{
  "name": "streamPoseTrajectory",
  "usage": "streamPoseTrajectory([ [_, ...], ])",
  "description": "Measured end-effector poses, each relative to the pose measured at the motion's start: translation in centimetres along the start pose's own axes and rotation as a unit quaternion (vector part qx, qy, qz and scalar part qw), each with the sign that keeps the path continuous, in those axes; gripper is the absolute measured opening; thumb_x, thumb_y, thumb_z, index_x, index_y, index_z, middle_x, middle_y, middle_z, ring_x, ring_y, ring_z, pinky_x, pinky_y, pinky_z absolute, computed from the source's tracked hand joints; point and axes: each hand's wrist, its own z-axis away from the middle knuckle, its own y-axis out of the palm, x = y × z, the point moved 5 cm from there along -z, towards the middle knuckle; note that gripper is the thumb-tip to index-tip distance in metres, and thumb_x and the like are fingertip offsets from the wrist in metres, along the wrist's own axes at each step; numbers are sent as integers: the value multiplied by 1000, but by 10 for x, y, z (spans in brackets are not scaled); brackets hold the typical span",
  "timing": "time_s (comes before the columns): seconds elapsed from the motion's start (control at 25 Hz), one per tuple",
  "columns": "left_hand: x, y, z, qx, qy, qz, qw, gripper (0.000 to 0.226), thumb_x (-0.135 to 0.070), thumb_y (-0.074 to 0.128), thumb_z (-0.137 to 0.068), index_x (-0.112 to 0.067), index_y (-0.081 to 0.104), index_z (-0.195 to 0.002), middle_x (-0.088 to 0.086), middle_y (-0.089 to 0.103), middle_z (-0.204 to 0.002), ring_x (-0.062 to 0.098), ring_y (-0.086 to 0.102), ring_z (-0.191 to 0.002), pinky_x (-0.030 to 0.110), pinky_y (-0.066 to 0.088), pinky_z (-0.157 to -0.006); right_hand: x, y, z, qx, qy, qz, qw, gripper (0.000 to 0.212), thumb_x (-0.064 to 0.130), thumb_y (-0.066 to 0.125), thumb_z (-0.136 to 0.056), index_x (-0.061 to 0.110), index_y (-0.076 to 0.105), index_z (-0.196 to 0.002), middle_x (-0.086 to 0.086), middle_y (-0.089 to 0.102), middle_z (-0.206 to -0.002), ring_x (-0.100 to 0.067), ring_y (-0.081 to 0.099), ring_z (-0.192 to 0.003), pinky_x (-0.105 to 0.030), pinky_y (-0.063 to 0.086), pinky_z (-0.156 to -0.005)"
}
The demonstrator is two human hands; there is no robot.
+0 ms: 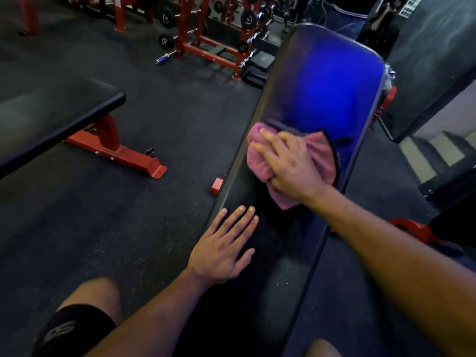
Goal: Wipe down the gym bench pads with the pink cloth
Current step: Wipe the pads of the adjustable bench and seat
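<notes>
Pressing down with flat, spread fingers, the right hand (288,163) holds the crumpled pink cloth (262,161) on the long glossy black bench pad (322,94). Nearer, the left hand (224,251) rests flat and open on the same pad, apart from the cloth.

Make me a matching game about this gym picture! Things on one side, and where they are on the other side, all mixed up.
Things:
1. pink cloth
2. left hand
3. second bench
4. red rack

Places:
A. far back, holding weights
B. flat on the near end of the bench pad
C. under the right hand
D. on the left, across the floor

Pairs: 1-C, 2-B, 3-D, 4-A
</notes>
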Motion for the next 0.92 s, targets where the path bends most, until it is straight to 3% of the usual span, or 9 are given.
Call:
streamPoseTrajectory([
  [0.12,0,1,2,-9,-6,2,1000,68,-46,47,-103,-12,38,-161,4,26,-171,22,21,-159,51,24,-127,-42,-12,-63,11,-56,76,995,66,34,57,-75,21,57,-140,-7,52,-149,-37,47,-128,-52,34,-101],
  [0.2,1,1,1,-9,-4,-4,1000,68,-46,46,-104,-12,37,-161,5,25,-172,23,20,-160,50,22,-128,-63,-6,-97,61,-12,83,995,66,49,54,-80,26,53,-142,-4,50,-150,-39,36,-142,-67,23,-112],
  [0.28,0,1,1,-9,-4,-4,1000,67,-46,45,-104,-12,36,-161,5,25,-172,23,19,-160,49,19,-129,-60,5,-102,68,44,43,996,67,54,57,-78,27,54,-139,-5,51,-147,-40,35,-144,-67,23,-114],
  [0.36,1,1,2,-5,-2,-1,1000,67,-46,46,-104,-11,37,-161,5,26,-171,24,20,-160,49,19,-129,-28,18,-84,53,21,15,998,70,52,60,-70,23,60,-134,-7,56,-140,-40,42,-141,-62,27,-114],
  [0.52,1,-1,1,-9,7,-1,1000,68,-46,48,-103,-11,38,-160,6,28,-171,24,22,-159,50,22,-128,51,29,-44,71,-141,1,987,60,48,57,-68,24,64,-122,-2,63,-126,-32,53,-127,-54,27,-114],
  [0.64,1,0,2,-2,6,0,1000,69,-46,49,-102,-11,37,-161,6,27,-171,24,21,-160,51,24,-126,29,27,-70,62,-202,12,977,51,40,52,-72,24,66,-118,0,66,-114,-29,58,-107,-48,38,-101],
  [0.8,-1,2,2,5,0,-10,1000,70,-45,49,-102,-11,36,-161,6,26,-171,24,20,-160,51,24,-127,-50,9,-112,10,-37,9,999,49,39,59,-71,27,64,-119,1,65,-116,-29,57,-113,-51,38,-105],
  [0.92,-1,-2,1,8,0,-8,1000,69,-45,49,-102,-11,36,-161,6,27,-171,24,21,-159,50,24,-127,-8,13,-88,34,-28,-2,999,59,46,47,-70,24,64,-121,0,63,-125,-30,53,-124,-54,30,-114],
])
